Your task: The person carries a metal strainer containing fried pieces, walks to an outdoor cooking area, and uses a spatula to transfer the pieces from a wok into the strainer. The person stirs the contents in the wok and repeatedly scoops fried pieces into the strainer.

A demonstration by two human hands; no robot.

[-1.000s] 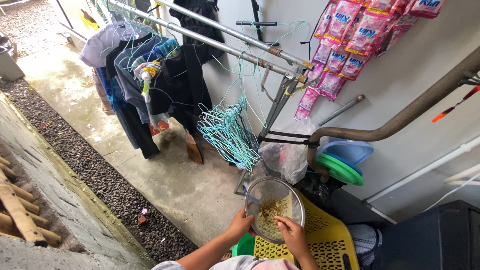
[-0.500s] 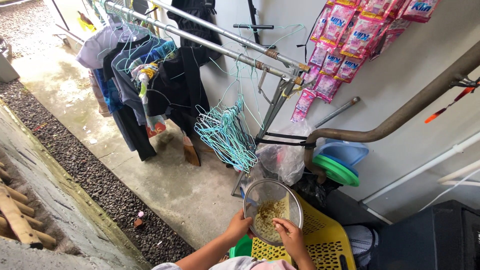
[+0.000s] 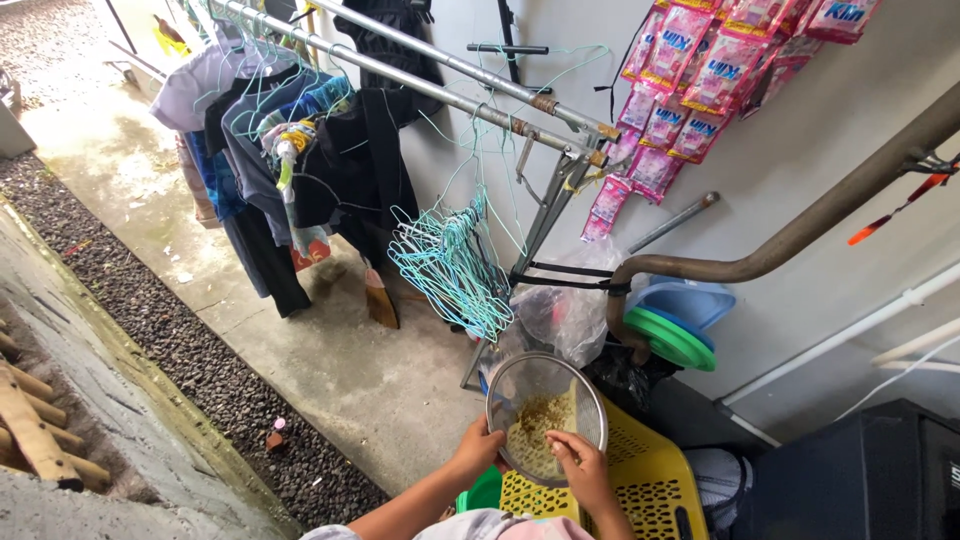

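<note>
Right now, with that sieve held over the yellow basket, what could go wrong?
1. The metal sieve is tilted and held only at its rim by the left hand; the yellowish grains could slide out.
2. The right hand is picking inside; a nudge might flick bits through the holes of the yellow basket.
3. The teal hangers dangle close by and could snag a raised sieve.

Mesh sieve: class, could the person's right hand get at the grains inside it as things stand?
Probably yes: the right hand already rests at the open top of the mesh sieve, nothing covering the grains.
</note>
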